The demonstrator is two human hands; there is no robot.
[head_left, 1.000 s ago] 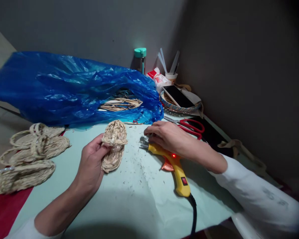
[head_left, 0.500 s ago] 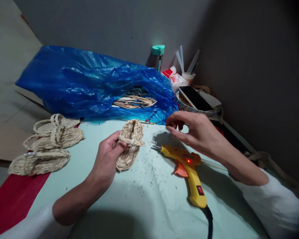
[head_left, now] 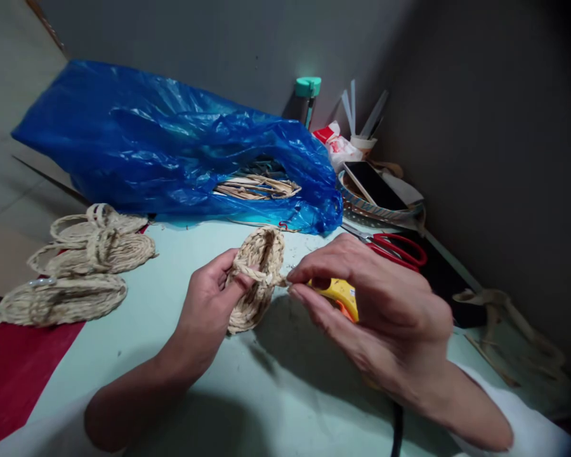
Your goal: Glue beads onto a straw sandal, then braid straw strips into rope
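Gripping left hand (head_left: 197, 317): sandal (head_left: 250, 246), long axis running away from person.
Right hand (head_left: 390, 304): fingertips narrow at strap's (head_left: 268, 278) right end; hold unclear.

No text, label, brand, number or sign can be read. Small dark marks and a pale patch show on the yellow body of the glue gun (head_left: 339, 290), partly hidden behind a hand, but they are too small to make out. Red markings show on the crumpled red and white packaging (head_left: 341, 150) near the wall; they are too blurred and creased to read as letters. The paper cup (head_left: 363, 146) beside it carries a faint brownish print, also unreadable. The screen of the phone (head_left: 375, 187) is dark and shows no characters.
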